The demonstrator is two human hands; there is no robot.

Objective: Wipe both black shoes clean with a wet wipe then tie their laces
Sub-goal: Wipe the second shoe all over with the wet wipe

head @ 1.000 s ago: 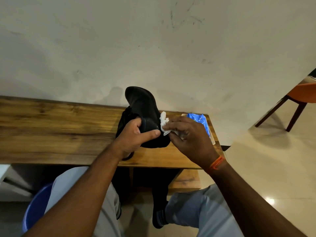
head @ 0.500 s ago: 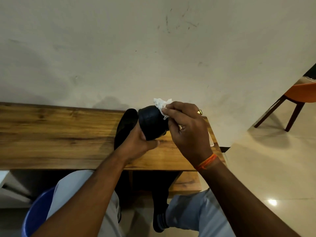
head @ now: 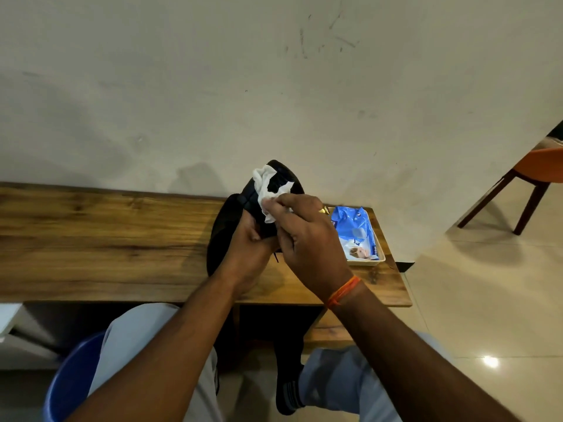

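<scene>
One black shoe [head: 285,178] is lifted above the wooden table [head: 106,239], its toe pointing away from me. My left hand [head: 249,251] grips it from below, near the heel. My right hand [head: 304,239] pinches a crumpled white wet wipe [head: 266,190] and presses it against the shoe's upper side. A second black shoe [head: 221,233] lies on the table just left of and behind my left hand, partly hidden. A thin black lace end hangs down by my left hand.
A blue wet wipe packet [head: 356,229] lies in a shallow cream tray [head: 367,263] at the table's right end. A blue bucket [head: 70,379] stands on the floor at lower left. An orange chair [head: 533,178] is at far right. A wall rises behind the table.
My right hand has carried the wipe across the shoe toward its left side, and the shoe has turned in my left hand. The wipe packet has come back into sight.
</scene>
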